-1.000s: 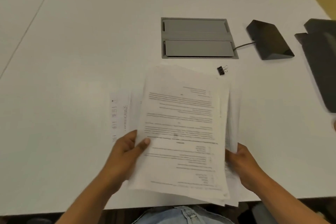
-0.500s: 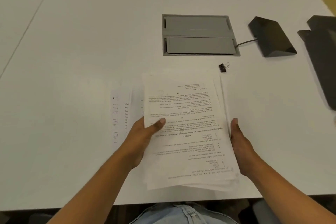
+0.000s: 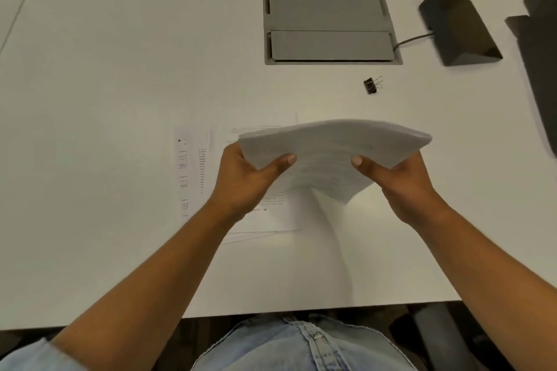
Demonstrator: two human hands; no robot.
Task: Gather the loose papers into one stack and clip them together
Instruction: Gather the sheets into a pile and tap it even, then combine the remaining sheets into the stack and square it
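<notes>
A thick stack of white printed papers [image 3: 328, 156] is lifted off the white table [image 3: 105, 84] and tilted up on edge. My left hand [image 3: 247, 181] grips its left side, thumb across the near face. My right hand [image 3: 401, 184] grips its right side the same way. More loose printed sheets [image 3: 193, 169] lie flat on the table below and to the left of the stack. A small black binder clip [image 3: 371, 85] lies on the table beyond the stack, apart from both hands.
A grey recessed cable hatch [image 3: 330, 25] sits in the table behind the clip. A black wedge-shaped device [image 3: 458, 28] with a cable stands to its right. Another dark object [image 3: 539, 63] lies at the right edge. The table's near edge is close to my lap.
Both hands have raised the stack from flat on the table and tipped it up on edge. The sheets left on the table and the clip have not moved.
</notes>
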